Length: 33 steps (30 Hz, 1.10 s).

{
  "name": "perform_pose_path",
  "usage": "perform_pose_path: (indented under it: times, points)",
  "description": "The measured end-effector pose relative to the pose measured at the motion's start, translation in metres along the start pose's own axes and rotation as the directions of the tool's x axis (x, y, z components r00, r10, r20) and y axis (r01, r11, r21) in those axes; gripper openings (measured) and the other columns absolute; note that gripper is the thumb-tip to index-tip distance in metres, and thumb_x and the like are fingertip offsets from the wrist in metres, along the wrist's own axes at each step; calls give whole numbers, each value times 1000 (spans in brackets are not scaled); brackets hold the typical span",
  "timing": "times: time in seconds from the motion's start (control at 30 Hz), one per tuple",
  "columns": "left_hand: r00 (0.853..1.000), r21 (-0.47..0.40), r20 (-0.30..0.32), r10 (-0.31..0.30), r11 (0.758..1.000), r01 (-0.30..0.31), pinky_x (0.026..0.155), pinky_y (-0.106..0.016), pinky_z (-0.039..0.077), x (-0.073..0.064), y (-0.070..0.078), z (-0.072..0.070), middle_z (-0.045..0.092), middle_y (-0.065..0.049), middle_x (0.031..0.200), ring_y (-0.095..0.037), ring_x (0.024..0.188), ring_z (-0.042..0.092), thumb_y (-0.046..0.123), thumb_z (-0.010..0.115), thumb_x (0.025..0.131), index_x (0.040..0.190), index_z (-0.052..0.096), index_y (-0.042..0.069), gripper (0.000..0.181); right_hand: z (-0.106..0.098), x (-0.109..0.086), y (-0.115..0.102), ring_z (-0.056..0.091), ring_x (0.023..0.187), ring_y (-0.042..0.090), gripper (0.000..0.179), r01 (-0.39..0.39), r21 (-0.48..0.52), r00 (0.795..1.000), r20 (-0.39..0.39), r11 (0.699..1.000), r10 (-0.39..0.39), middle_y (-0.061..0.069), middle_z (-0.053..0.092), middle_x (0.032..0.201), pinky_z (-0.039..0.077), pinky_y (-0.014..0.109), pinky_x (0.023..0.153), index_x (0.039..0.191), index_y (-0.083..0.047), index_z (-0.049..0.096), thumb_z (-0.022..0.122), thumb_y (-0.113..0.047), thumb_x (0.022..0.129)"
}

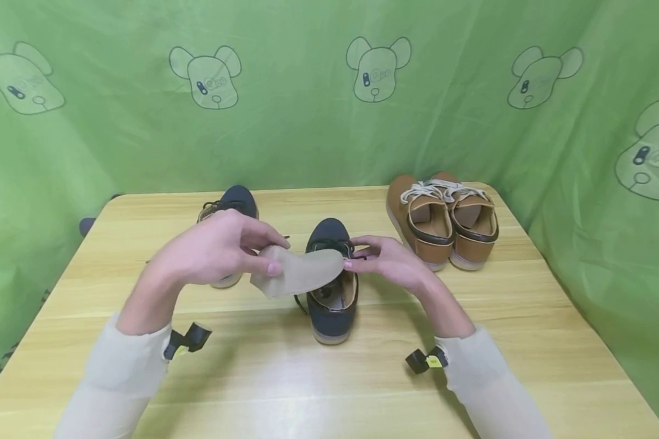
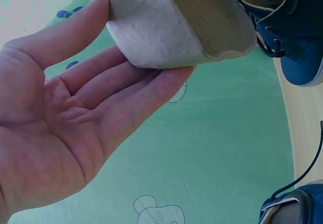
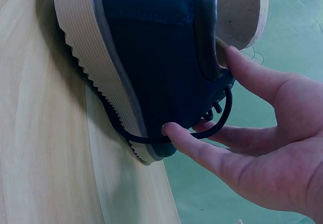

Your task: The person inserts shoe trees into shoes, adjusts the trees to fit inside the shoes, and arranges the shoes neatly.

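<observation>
My left hand [image 1: 214,250] pinches a beige, stiff, curved shoe insert [image 1: 302,274] between thumb and fingers. The insert's rounded tip hangs over the opening of a dark blue lace-up shoe [image 1: 331,323], whose heel points toward me. In the left wrist view, one end of the insert [image 2: 156,30] lies against my fingers. My right hand [image 1: 392,265] holds the shoe at its right side. The right wrist view has its thumb at the tan-lined opening and its fingers against the upper [image 3: 151,67], by a loose black lace [image 3: 139,139].
A second dark blue shoe [image 1: 241,198] stands at the back left, partly hidden behind my left hand. Two brown shoes with white laces [image 1: 445,213] stand side by side at the back right. A green printed curtain [image 1: 296,140] surrounds the wooden table [image 1: 318,402].
</observation>
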State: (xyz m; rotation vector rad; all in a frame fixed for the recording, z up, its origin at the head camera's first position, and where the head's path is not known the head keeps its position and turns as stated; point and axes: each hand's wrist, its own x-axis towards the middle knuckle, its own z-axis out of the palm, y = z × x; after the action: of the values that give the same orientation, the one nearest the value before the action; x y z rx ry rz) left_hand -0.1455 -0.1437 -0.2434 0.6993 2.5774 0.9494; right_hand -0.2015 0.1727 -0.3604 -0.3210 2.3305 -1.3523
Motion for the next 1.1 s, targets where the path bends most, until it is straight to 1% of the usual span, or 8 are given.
perform_pose_path:
  times: [0.03, 0.23, 0.33, 0.43, 0.5, 0.67, 0.87, 1.1]
  points:
    - [1000, 6, 0, 6, 1000, -6, 56, -27, 45, 0, 0, 0, 74, 2, 96, -18, 77, 61, 26, 82, 86, 120, 74, 17, 36, 0, 0, 0, 59, 129, 31, 78, -1, 1, 1000, 0, 1000, 1, 17, 64, 136, 42, 49, 114, 151, -8, 46, 79, -40, 88]
    - [999, 7, 17, 31, 999, -32, 55, -29, 48, -5, 0, -5, 73, 1, 93, -18, 72, 60, 27, 82, 86, 122, 74, 15, 38, -1, 1, -1, 57, 131, 32, 80, -10, -7, 1000, -1, 1000, 10, 18, 63, 138, 40, 51, 115, 152, -10, 45, 79, -43, 87]
    - [999, -4, 39, 22, 1000, -22, 53, -28, 46, -6, -1, -5, 72, 1, 90, -16, 68, 59, 27, 81, 87, 122, 73, 15, 38, -1, 1, -1, 57, 132, 33, 80, -11, -9, 1000, -1, 1000, 11, 18, 63, 137, 40, 51, 115, 152, -10, 45, 79, -43, 87]
    - [998, -18, 57, 13, 1000, -12, 50, -26, 43, -5, -3, -1, 71, 1, 88, -15, 64, 56, 29, 82, 86, 121, 74, 15, 38, -1, 1, -1, 58, 131, 32, 80, -12, -12, 1000, -4, 1000, 12, 17, 64, 137, 40, 51, 115, 151, -10, 46, 79, -43, 87]
    - [998, -23, 61, 24, 999, -23, 54, -26, 46, -3, -5, 2, 72, 2, 90, -14, 67, 59, 30, 82, 86, 119, 75, 16, 37, -1, 1, -1, 58, 131, 32, 80, -13, -15, 1000, -6, 1000, 13, 17, 64, 136, 41, 50, 114, 151, -11, 47, 79, -44, 86]
    - [996, -50, 64, 68, 997, -65, 72, -29, 56, 1, -8, 11, 75, 6, 92, -14, 82, 69, 30, 84, 84, 115, 76, 17, 35, 0, 1, 0, 58, 131, 30, 79, -17, -22, 1000, -12, 1000, 16, 17, 64, 136, 41, 50, 114, 151, -11, 48, 80, -44, 86]
    - [994, -66, 60, 95, 994, -91, 72, -30, 58, 5, -7, 18, 76, 7, 92, -15, 81, 71, 31, 85, 83, 114, 76, 18, 35, 0, 0, -1, 57, 132, 31, 79, -16, -24, 1000, -13, 1000, 15, 16, 63, 137, 42, 50, 114, 150, -12, 48, 80, -45, 86]
    - [989, -81, 68, 130, 989, -125, 85, -29, 59, 6, -12, 21, 76, 6, 104, -11, 94, 74, 28, 84, 83, 119, 75, 15, 39, 0, 0, -2, 58, 130, 30, 78, -8, -29, 1000, -14, 1000, 8, 16, 64, 135, 42, 50, 113, 149, -11, 49, 80, -44, 86]
